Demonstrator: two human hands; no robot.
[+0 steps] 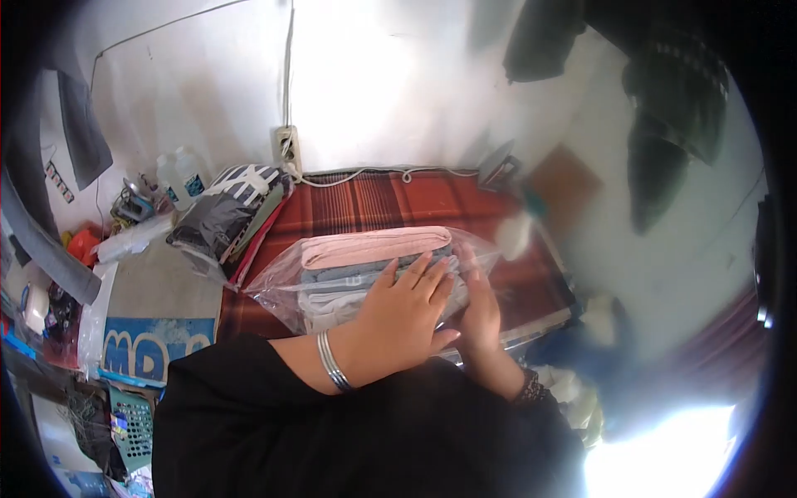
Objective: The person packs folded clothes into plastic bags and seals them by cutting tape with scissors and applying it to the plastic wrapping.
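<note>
A clear plastic bag (pixel 278 286) lies on the red checked cloth, packed with a stack of folded clothes. The stack shows a pink folded garment (pixel 374 246) at the far side, then a grey one (pixel 325 280) and whitish ones nearer me. My left hand (pixel 407 303), with silver bangles at its wrist, rests on the bag's near right part, fingers stretched out and spread. Along the bag's right side stands my right hand (pixel 480 315), its fingers extended and its palm turned toward the stack. Neither hand grips anything that I can see.
Another plastic-wrapped pile of clothes (pixel 228 216) sits to the left. An iron (pixel 498 170) stands at the back right, with its cord running to a wall socket (pixel 287 145). Bottles (pixel 180 174) and a green basket (pixel 133 427) are at left. Dark clothes (pixel 664 124) hang at right.
</note>
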